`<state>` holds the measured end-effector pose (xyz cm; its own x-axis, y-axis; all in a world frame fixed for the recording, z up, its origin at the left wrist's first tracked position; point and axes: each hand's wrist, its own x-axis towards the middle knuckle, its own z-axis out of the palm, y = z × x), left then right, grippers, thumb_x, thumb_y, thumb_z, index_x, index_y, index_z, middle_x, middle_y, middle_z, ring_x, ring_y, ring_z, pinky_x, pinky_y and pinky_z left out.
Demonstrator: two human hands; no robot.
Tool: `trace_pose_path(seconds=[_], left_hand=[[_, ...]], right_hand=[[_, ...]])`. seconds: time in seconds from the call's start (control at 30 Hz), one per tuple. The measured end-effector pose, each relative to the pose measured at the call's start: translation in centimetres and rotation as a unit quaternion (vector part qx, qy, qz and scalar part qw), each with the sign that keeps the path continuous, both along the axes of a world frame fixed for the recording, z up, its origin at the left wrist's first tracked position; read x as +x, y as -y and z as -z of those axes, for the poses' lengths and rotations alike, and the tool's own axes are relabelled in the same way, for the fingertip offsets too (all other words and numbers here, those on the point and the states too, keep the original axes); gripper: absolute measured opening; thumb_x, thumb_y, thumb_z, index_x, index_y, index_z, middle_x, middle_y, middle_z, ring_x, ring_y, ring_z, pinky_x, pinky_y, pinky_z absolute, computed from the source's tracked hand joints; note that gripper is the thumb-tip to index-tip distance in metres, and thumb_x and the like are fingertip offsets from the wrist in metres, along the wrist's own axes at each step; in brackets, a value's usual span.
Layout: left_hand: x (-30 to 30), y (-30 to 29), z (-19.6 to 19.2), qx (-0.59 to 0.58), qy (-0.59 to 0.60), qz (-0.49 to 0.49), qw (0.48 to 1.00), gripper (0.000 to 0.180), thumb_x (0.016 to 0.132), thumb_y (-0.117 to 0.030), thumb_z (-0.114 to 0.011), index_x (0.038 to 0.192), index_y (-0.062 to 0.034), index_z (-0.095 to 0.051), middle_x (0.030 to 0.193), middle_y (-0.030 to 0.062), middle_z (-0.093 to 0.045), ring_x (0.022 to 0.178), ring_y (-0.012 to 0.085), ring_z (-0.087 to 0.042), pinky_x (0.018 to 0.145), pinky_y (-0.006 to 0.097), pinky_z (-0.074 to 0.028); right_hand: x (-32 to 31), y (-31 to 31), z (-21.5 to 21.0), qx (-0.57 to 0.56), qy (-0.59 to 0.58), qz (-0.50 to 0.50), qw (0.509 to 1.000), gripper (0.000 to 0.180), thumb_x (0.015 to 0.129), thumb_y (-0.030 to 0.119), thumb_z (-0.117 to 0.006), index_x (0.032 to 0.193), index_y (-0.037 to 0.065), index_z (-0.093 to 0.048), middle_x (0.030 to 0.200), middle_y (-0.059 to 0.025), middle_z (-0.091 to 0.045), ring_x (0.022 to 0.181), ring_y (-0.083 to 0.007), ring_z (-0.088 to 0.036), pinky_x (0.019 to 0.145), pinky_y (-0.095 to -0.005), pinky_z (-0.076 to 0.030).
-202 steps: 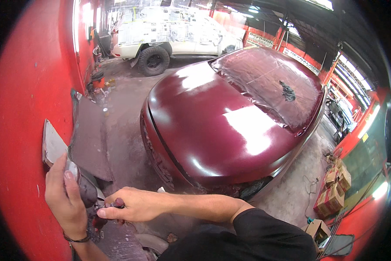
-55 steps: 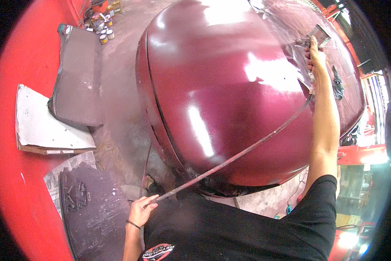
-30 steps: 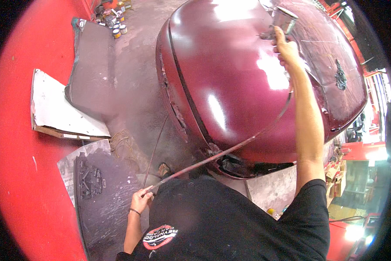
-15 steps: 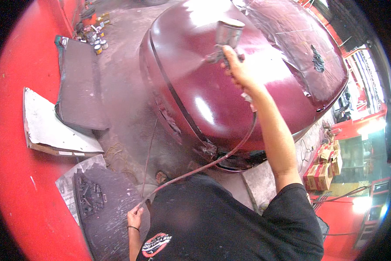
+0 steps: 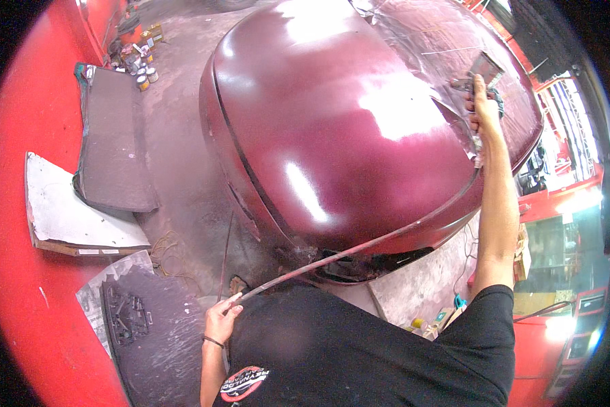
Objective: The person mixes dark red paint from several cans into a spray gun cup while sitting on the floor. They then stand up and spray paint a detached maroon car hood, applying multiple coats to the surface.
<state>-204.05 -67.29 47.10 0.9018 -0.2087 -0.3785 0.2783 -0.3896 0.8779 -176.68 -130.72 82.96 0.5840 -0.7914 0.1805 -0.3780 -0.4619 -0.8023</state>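
Gripped in my right hand (image 5: 482, 117) is a paint spray gun (image 5: 484, 69) with a metal cup on top. It is held over the far right side of the dark red car hood (image 5: 332, 149), near the edge of the masking sheet (image 5: 447, 41). From the gun's handle an air hose (image 5: 359, 247) runs back across the front of the car. My left hand (image 5: 221, 317) holds that hose low, beside my body. The hood is glossy in patches and duller toward the far left.
Along the red wall (image 5: 20, 271) at left lean a dark panel (image 5: 115, 136) and a white panel (image 5: 74, 203). Below them a black grille-like part (image 5: 125, 312) lies on a paint-dusted board. Paint cans (image 5: 143, 80) stand far left. A glass window (image 5: 552, 258) is at right.
My right hand has swung the spray gun to the right, from over the middle of the hood to its far right edge. The hose has stretched rightward; my left hand has risen slightly.
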Motion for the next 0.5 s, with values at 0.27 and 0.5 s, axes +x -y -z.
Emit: trace_pose_path(seconds=[0.27, 0.5], left_hand=[[2.5, 5.5, -3.6, -0.044, 0.038, 0.07, 0.996, 0.039, 0.09, -0.021, -0.075, 0.127, -0.0129, -0.072, 0.084, 0.0109, -0.067, 0.079, 0.0195, -0.065, 0.075, 0.033, -0.051], [1.7, 3.4, -2.2, -0.023, -0.002, 0.061, 0.998, 0.037, 0.091, -0.02, -0.074, 0.127, -0.0108, -0.073, 0.094, 0.0122, -0.072, 0.087, 0.0195, -0.068, 0.081, 0.033, -0.052]], right_hand=[[-0.3, 12.0, -3.2, -0.19, -0.017, 0.127, 0.973, 0.082, 0.081, 0.087, -0.056, 0.07, 0.006, -0.065, 0.058, -0.0018, -0.054, 0.047, -0.0152, -0.05, 0.042, -0.0339, -0.035], [-0.5, 4.3, -1.2, -0.079, -0.031, 0.016, 0.996, 0.069, 0.084, 0.08, -0.061, 0.082, 0.011, -0.062, 0.059, 0.0053, -0.049, 0.04, -0.006, -0.035, 0.038, -0.027, -0.024]])
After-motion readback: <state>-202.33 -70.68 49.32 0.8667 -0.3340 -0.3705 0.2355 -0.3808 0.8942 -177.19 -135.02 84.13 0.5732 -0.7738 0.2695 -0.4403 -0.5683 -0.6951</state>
